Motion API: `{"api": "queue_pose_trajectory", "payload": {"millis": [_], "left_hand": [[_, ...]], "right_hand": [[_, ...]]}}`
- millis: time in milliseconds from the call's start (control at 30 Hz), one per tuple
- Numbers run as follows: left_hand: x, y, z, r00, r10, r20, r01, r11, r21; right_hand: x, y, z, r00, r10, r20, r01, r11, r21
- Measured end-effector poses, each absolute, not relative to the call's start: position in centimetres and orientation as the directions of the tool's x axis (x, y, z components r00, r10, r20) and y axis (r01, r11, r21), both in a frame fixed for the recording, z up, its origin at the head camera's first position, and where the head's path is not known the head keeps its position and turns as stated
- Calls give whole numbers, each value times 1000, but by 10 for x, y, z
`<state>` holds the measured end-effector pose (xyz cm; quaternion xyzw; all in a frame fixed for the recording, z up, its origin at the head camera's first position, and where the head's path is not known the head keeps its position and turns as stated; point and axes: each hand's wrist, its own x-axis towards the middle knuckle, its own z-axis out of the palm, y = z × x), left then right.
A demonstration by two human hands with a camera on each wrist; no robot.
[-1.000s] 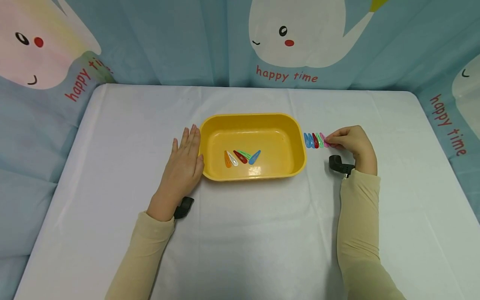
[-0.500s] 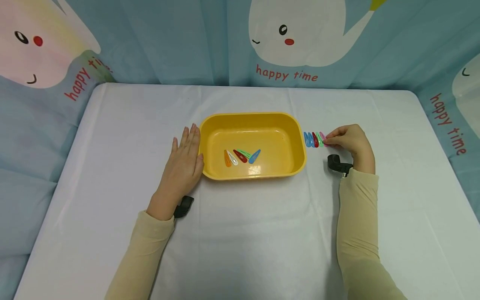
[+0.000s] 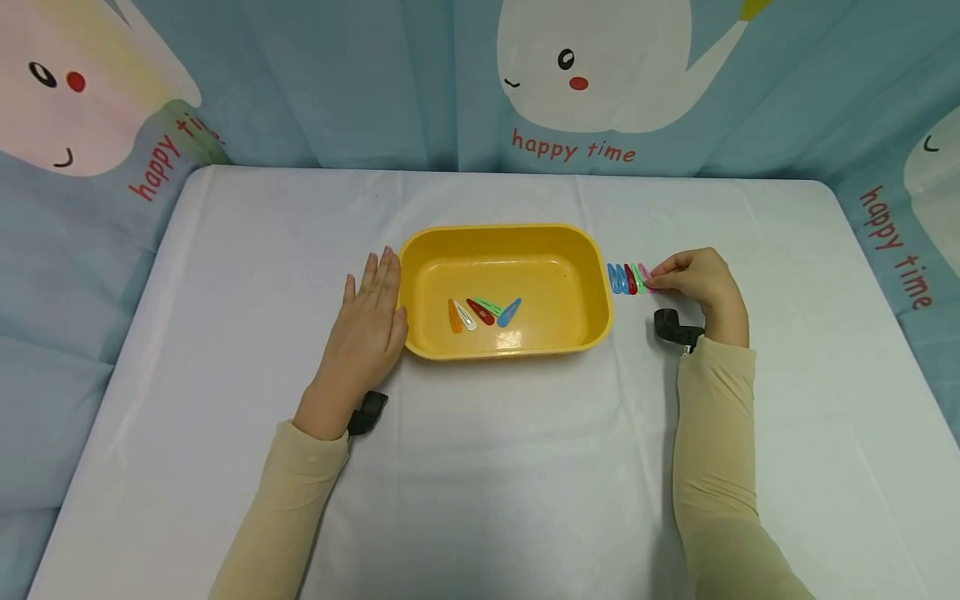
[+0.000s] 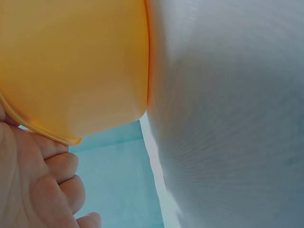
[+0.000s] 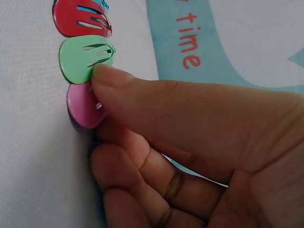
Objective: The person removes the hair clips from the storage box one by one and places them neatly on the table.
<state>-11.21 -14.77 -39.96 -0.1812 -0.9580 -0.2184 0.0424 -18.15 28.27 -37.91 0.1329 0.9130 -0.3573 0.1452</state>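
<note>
My right hand (image 3: 705, 283) pinches a pink snap hair clip (image 5: 83, 107) between thumb and fingers, at the right end of a short row of clips on the table. Beside it in the right wrist view lie a green clip (image 5: 76, 61) and a red clip (image 5: 71, 19); the thumb tip overlaps the green one. Two blue clips (image 3: 614, 279) end the row near the yellow tray (image 3: 495, 258). My left hand (image 3: 360, 329) rests with straight fingers along the tray's left side. In the left wrist view its fingers (image 4: 61, 166) are at the rim.
Inside the tray lie an orange clip (image 3: 455, 317), a white clip (image 3: 466, 317), a red clip, a green clip and a blue clip (image 3: 509, 312). A white cloth covers the table (image 3: 525, 467). A blue printed curtain (image 3: 337, 83) hangs behind it.
My right hand has shifted slightly left, its fingertips staying at the pink clip. The left hand, tray and clips inside it look the same.
</note>
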Motion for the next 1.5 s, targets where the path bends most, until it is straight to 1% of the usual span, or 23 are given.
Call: {"api": "queue_pose_trajectory", "payload": {"millis": [967,1200,1500], "left_hand": [[-113,-148,-402,-927,325,185,373,838,398],[-112,-148,-401,-927,325,184,373,837,400],[-113,-148,-401,-929,324,177,369,839,400]], "right_hand": [[-181,284,-377,-926,119,-359,335,698,-633],[-180,287,-376,-930,100,-354,317,708,-631],[-177,291,-375,-932,100,-348,320,677,-662]]}}
